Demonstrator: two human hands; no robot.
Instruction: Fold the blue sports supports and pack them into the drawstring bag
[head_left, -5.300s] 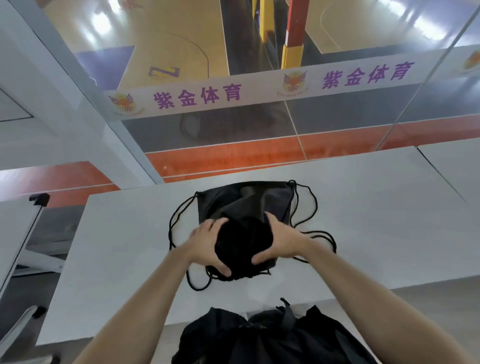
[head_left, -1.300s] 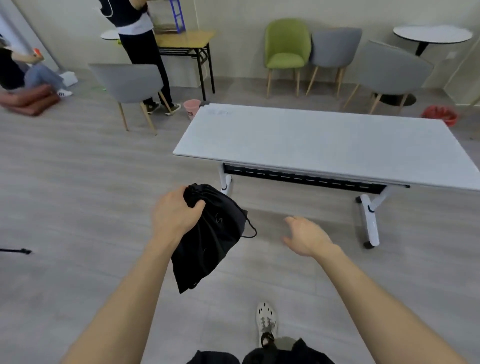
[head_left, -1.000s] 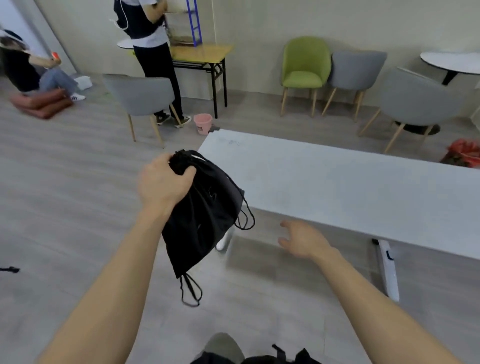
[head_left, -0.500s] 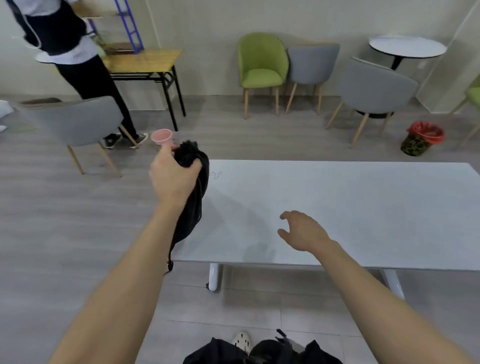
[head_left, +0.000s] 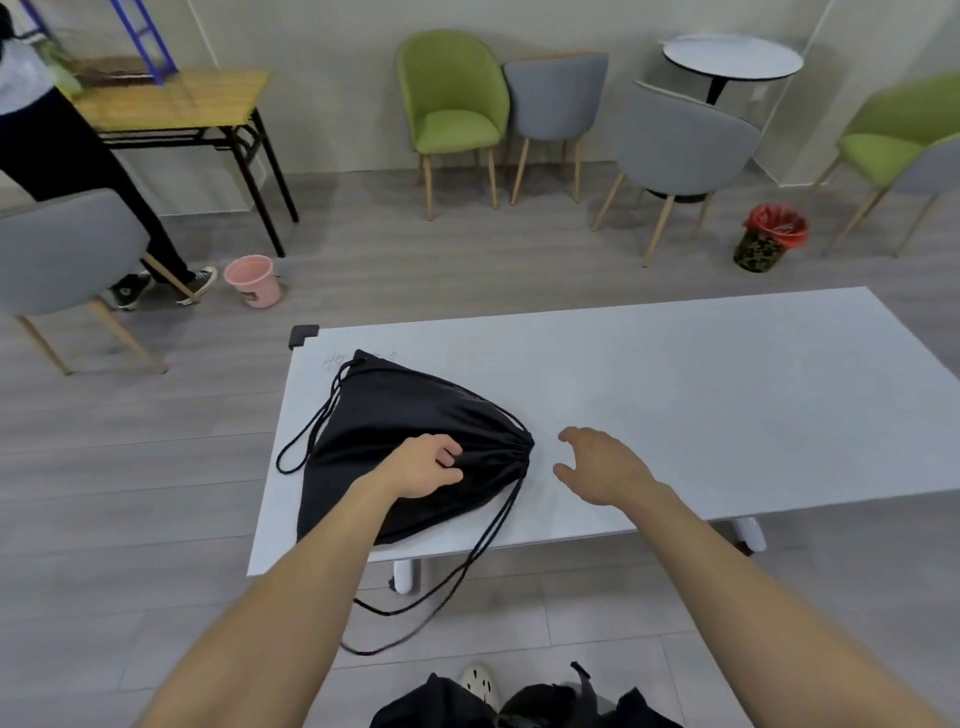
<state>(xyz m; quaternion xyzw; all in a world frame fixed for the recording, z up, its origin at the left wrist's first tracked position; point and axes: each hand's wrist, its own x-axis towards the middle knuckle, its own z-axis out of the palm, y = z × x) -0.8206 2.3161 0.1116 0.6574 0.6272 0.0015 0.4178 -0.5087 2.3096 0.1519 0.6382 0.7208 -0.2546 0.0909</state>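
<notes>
Shoe: I see a pale shoe (head_left: 480, 683) on the floor at the bottom edge, with dark clothing beside it.
Cords: black cords (head_left: 470, 561) run from the bag's mouth over the counter's near edge and hang toward the floor.
Left hand: my left hand (head_left: 423, 465) rests on the bag, its fingers (head_left: 449, 449) curled in and pinching the fabric just short of the gathered mouth.
Bag: the black bag (head_left: 395, 410) lies flat on the counter's near-left corner, its mouth drawn tight and pointing right. I cannot tell what is inside.
Right hand: my right hand (head_left: 602, 467) hovers over the counter just right of the bag's mouth, fingers (head_left: 571, 434) spread and holding nothing.
Counter: the white counter (head_left: 701, 389) stretches away to the right.
Floor beyond: a pink bucket (head_left: 252, 280) stands past the far-left corner, and a bin (head_left: 769, 236) with a red liner stands to the right.
Wall: a green chair (head_left: 452, 104) and a round table (head_left: 732, 57) stand there.
</notes>
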